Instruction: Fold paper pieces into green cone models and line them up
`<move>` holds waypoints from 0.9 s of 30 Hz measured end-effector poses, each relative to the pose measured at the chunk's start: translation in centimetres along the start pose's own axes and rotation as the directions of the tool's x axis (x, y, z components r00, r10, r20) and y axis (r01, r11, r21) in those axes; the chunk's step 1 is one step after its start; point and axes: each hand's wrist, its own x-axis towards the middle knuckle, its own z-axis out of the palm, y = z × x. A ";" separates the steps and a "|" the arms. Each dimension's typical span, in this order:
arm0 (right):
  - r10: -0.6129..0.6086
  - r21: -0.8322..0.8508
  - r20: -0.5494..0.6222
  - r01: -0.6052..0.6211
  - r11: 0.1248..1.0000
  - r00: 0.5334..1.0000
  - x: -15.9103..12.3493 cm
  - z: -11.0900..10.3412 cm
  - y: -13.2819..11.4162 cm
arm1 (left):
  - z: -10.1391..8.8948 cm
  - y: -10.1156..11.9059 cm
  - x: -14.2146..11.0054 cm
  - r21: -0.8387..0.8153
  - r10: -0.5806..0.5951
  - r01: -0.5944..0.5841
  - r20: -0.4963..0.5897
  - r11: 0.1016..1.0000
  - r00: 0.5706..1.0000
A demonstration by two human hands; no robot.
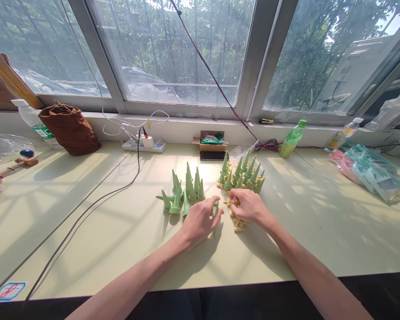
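My left hand (202, 218) curls its thumb and fingers around a light green cone (215, 207), which they partly hide. To its left stand several similar green cones (192, 189), while a few lean or lie on their sides. My right hand (248, 205) is closed in a pinch at a small yellow piece, mostly covered by the fingers. Below that hand lies a loose pile of small yellow pieces (239, 223). Just behind it is a tight group of green cones (245, 165) with yellow pieces at their bases.
Behind the cones sit an open small cardboard box (212, 147) and a dark phone-like slab (214, 156). A black cable (96, 202) crosses the table from a power strip (145, 146). A green bottle (292, 138) and bagged items (370, 171) stand right; a brown pouch (70, 129) stands left.
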 end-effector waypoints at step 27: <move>-0.039 0.340 -0.175 0.098 0.935 0.984 0.4 0.6 -0.4 | -0.1 -0.3 -0.1 -0.054 -0.014 0.018 0.070 0.998 0.997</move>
